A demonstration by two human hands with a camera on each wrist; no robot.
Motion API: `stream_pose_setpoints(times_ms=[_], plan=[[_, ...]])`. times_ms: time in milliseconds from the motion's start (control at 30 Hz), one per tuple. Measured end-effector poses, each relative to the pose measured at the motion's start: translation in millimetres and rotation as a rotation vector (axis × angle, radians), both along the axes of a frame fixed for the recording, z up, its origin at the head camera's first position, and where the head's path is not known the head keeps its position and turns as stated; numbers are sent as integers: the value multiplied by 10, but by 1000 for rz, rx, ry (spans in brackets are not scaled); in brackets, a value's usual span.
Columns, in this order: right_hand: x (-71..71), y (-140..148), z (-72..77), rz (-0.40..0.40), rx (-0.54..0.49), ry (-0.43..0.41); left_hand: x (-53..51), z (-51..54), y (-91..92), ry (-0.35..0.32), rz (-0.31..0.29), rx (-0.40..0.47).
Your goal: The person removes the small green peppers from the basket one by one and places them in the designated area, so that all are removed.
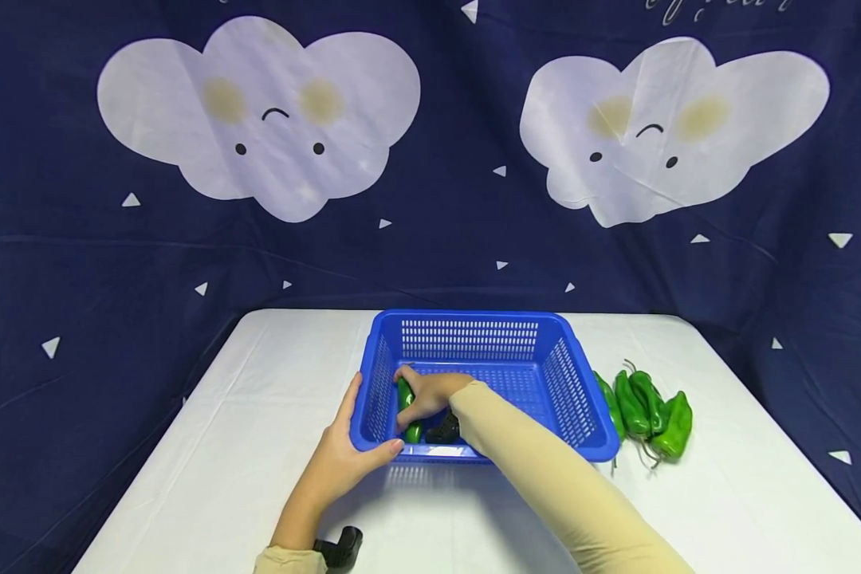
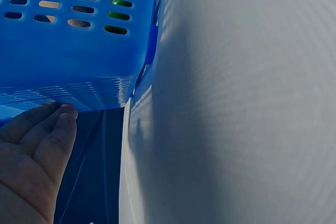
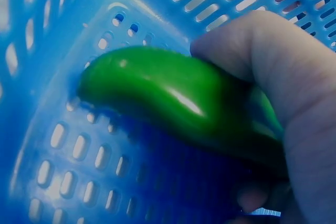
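Inside the blue plastic basket (image 1: 491,452), at its left front, my right hand (image 1: 430,392) grips a long green pepper (image 1: 413,430) between thumb and fingers. The right wrist view shows the pepper (image 3: 152,87) close up, low over the slotted basket floor, with the thumb (image 3: 236,43) across it. Whether the pepper touches the floor is hard to tell. My left hand (image 1: 340,462) lies against the basket's front left corner, thumb along the front rim. In the left wrist view its straight fingers (image 2: 55,135) touch the outside of the wall.
Several green peppers (image 1: 649,406) lie in a pile on the white table (image 1: 222,446), just right of the basket. One is partly hidden by the basket's right rim. A dark blue cloth (image 1: 466,239) with clouds hangs behind the table.
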State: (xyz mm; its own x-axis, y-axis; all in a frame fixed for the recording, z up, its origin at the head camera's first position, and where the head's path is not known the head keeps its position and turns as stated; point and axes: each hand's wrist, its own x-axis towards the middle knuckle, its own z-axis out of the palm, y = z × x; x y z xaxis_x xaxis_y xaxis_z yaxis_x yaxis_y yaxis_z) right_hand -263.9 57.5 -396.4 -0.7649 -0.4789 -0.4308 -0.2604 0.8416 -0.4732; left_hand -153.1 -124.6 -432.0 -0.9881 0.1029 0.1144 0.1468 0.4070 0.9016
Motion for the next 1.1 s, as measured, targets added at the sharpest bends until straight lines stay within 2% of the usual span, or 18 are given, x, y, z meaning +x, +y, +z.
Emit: stream_pose_setpoints(times_ms=[267, 600, 767, 900, 1100], plan=[[-62, 9, -62, -14, -6, -13, 4, -6, 3, 12, -1, -28], [22, 67, 52, -11, -36, -26, -12, -36, 19, 8, 7, -25], [-6, 96, 72, 25, -22, 9, -8, -31, 18, 6, 1, -19], [-37, 116, 96, 50, -62, -2, -2, -19, 13, 7, 2, -30], [-65, 143, 170, 70, -107, 33, 2, -11, -6, 21, -10, -51]])
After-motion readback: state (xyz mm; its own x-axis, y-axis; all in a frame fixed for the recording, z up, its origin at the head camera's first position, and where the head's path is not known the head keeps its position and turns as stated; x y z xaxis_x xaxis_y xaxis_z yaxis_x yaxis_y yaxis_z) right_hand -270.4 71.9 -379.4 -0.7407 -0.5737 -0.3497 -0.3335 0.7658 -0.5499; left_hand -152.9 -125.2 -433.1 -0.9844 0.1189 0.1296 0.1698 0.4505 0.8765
